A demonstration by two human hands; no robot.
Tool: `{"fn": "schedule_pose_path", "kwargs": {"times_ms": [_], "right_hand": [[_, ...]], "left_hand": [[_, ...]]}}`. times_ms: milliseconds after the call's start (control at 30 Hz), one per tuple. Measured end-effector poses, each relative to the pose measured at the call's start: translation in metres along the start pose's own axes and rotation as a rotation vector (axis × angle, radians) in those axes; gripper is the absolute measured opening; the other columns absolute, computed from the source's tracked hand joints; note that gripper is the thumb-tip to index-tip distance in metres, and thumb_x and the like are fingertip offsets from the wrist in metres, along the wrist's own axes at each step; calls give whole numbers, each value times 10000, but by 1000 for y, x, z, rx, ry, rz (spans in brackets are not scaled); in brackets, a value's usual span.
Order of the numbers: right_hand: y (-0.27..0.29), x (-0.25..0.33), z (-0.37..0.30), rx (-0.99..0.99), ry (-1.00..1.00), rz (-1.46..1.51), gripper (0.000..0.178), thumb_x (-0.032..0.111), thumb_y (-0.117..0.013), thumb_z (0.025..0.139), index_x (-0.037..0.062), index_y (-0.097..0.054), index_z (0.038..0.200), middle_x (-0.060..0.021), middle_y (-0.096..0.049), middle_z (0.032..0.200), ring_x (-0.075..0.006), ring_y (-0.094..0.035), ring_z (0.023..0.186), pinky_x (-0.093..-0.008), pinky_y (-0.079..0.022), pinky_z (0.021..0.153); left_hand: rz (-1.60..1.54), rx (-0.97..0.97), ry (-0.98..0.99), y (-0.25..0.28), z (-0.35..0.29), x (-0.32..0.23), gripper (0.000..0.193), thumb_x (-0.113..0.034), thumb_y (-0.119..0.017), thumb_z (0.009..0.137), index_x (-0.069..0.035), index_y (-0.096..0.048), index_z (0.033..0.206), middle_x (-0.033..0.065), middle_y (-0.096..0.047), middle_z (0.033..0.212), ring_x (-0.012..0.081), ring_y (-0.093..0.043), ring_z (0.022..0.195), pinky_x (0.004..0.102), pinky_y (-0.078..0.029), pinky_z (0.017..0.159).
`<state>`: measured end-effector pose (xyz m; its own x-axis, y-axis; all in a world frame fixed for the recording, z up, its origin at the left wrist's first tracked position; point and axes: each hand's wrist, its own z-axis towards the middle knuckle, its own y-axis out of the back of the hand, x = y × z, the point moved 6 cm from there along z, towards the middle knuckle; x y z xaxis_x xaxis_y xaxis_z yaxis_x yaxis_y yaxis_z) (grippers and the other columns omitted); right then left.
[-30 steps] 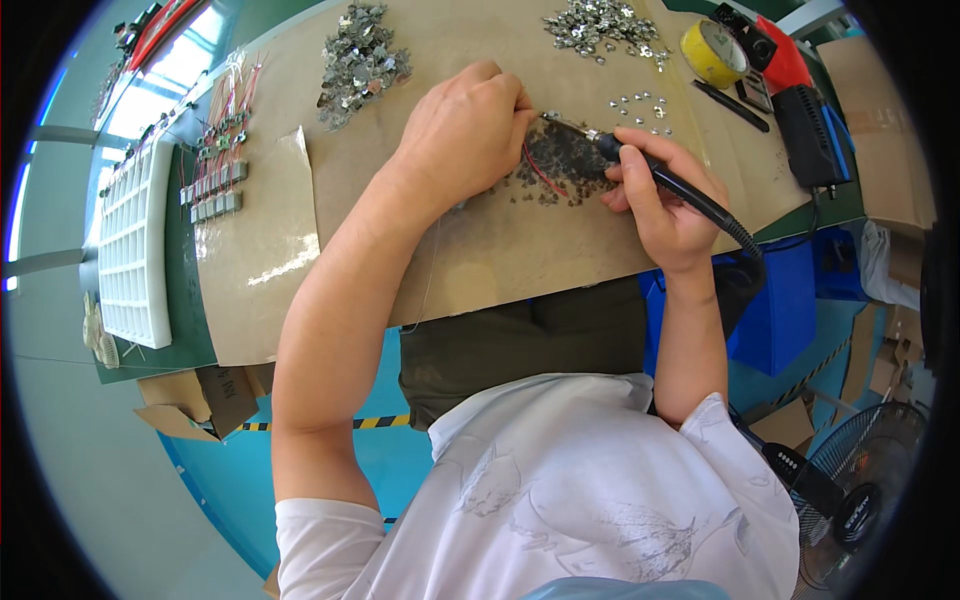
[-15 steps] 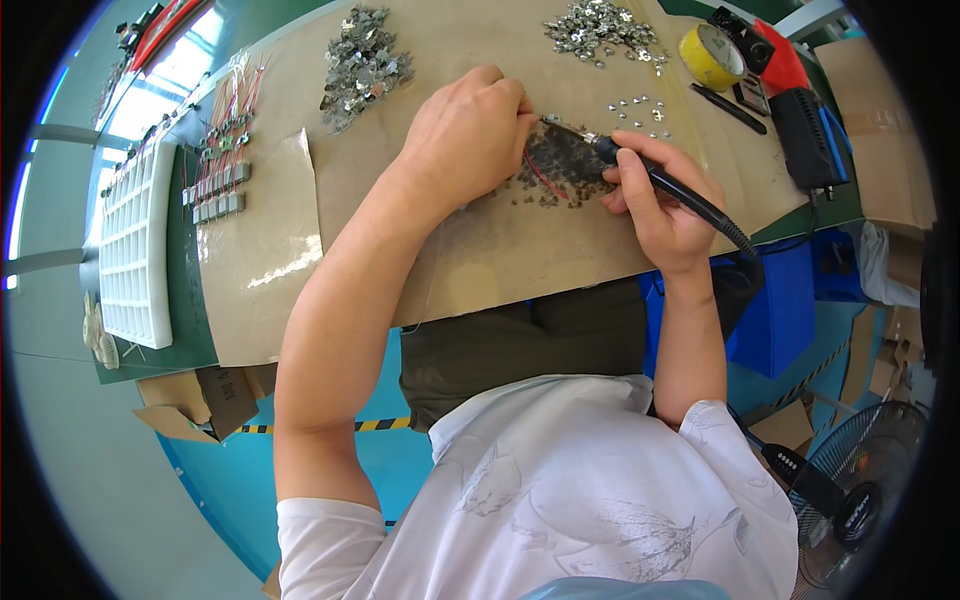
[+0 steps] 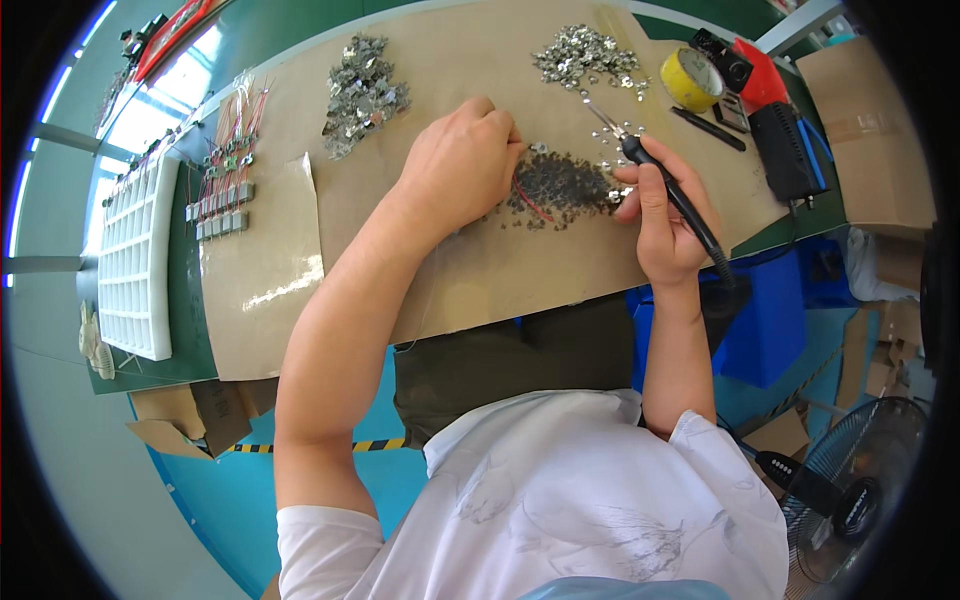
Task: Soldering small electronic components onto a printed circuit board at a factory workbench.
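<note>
My right hand (image 3: 672,215) is closed around the black handle of a soldering iron (image 3: 680,197), held like a pen. Its metal tip points away from me, just short of the far pile of shiny metal pieces (image 3: 588,58). Fingers bent in a pinch, my left hand (image 3: 462,165) is beside a heap of small dark parts (image 3: 570,185). From beneath its fingertips a thin red wire (image 3: 534,204) runs over the heap. What the fingertips grip is hidden by the hand. A few loose silver bits lie between the heap and the far pile.
A pile of flat metal pieces (image 3: 365,95) lies far left on the brown sheet (image 3: 455,290). Wired small components (image 3: 220,205) and a white gridded tray (image 3: 135,260) sit at left. Yellow tape (image 3: 692,80), a black pen-like tool (image 3: 708,128) and a black box (image 3: 785,150) stand at right.
The soldering iron's tip has swung away from my left fingertips, toward the far pile of shiny pieces. My left hand keeps its pinch by the heap. The whole view has shifted slightly.
</note>
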<state>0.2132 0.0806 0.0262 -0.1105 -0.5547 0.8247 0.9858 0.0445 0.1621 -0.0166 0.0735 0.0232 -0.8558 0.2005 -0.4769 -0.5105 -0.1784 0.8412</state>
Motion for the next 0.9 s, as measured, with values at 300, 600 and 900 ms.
{"fn": "schedule_pose_path", "kwargs": {"times_ms": [300,600,900], "right_hand": [[0,19,16,76,467,-571,285,-24,-758,901,69,-745,1170,-98,-754,903,-253,-659,709,-331,-520,652],[-25,16,16,257,417,-640,284,-50,-756,862,77,-753,1116,-97,-758,959,-290,-676,834,-375,-538,779],[-52,32,8,304,519,-604,277,-68,-749,869,23,-747,1130,-144,-739,907,-307,-649,781,-385,-517,716]], "left_hand": [[1,15,17,1,2,-3,137,-189,-710,946,-56,-740,959,147,-676,1016,377,-675,959,456,-552,864],[199,140,-109,-13,1,4,196,-226,-662,941,-61,-767,933,137,-708,1014,336,-678,1051,444,-570,909],[22,2,-58,-6,-3,2,127,-139,-702,858,-14,-721,871,196,-692,962,370,-714,925,448,-590,817]]}}
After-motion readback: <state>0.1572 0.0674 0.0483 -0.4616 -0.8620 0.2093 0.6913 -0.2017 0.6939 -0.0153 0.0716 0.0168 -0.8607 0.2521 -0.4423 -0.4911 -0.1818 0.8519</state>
